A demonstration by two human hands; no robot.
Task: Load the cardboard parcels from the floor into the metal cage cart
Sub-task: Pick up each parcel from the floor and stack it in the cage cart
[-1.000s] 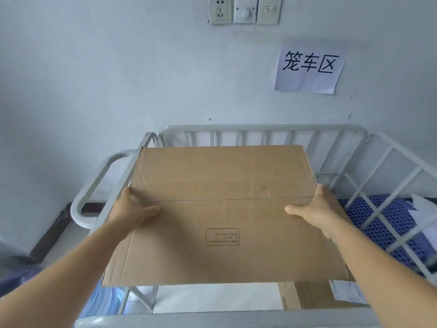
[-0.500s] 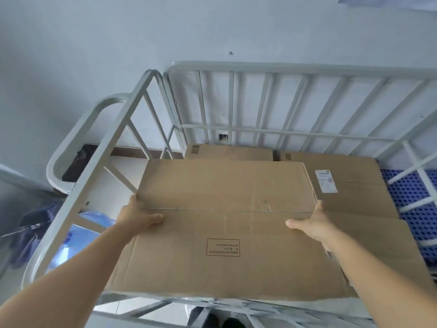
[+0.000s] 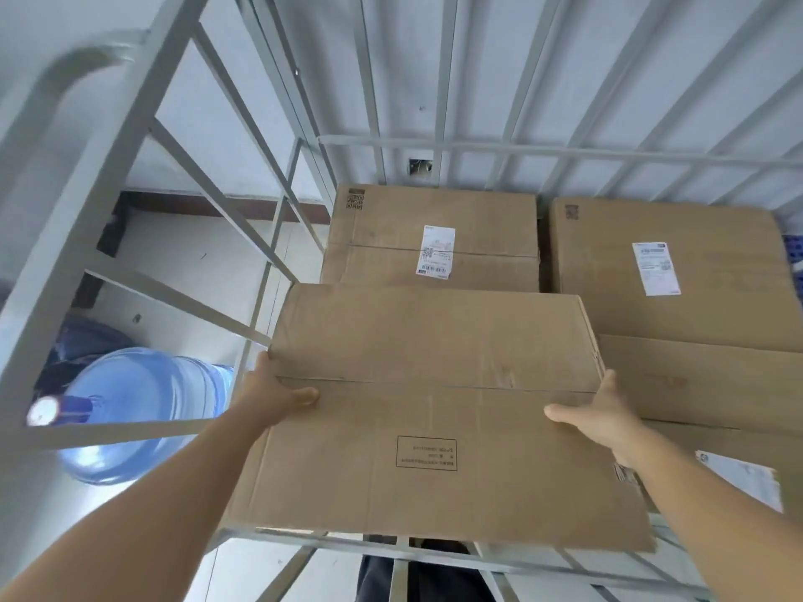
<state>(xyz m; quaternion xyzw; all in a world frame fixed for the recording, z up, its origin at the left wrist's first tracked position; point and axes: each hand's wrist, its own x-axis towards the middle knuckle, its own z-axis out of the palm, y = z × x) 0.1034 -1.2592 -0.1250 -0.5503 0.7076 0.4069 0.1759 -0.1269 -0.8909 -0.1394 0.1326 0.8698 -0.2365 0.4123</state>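
I hold a wide flat cardboard parcel (image 3: 434,410) inside the grey metal cage cart (image 3: 439,141). My left hand (image 3: 271,395) grips its left edge with the thumb on top. My right hand (image 3: 602,412) grips its right edge the same way. The parcel hangs low over the cart's front left part. Behind it lies a parcel with a white label (image 3: 434,236), and to the right a larger labelled parcel (image 3: 678,271). Another parcel (image 3: 738,436) lies partly hidden under my right forearm.
A blue water jug (image 3: 143,406) lies on the floor outside the cart's left side bars (image 3: 78,254). The cart's front rail (image 3: 391,553) runs just under the held parcel. A white wall stands behind the cart's back bars.
The parcel has gone down from above the cart's top rail into the cage, and my view has tilted downward, so the parcels lying in the cart now show.
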